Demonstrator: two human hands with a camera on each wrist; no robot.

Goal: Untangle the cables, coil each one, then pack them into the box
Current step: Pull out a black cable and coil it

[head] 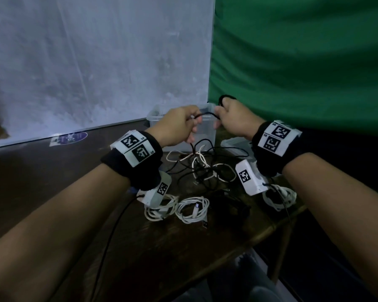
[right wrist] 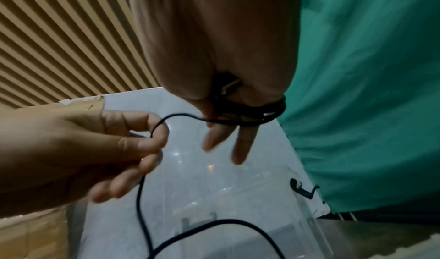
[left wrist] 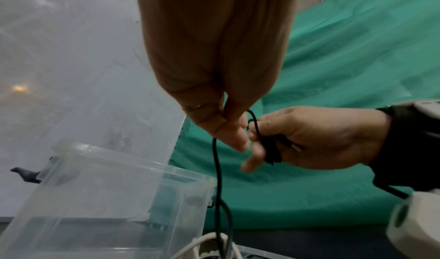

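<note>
- Currently, a black cable (head: 205, 114) is being coiled: turns are wound around the right hand (head: 234, 118), whose fingers curl over the small bundle, while the free run is pinched between thumb and fingers of the left hand (head: 179, 125).
- Light, even tension is best kept on the short span between the hands, so that loops of one size are laid.
- The slack is best fed slowly, since the cable's tail drops into the tangle of black and white cables (head: 207, 168) on the table (head: 52, 182) and may snag there.
- The clear plastic box (head: 155, 118) is seen just behind the hands, open; its lid (head: 234, 144) is judged to lie to its right.
- Three coiled white cables (head: 192, 209) are laid nearer the person.
- The number of turns cannot be counted, and the dark heap beside the white coils is hard to make out.
</note>
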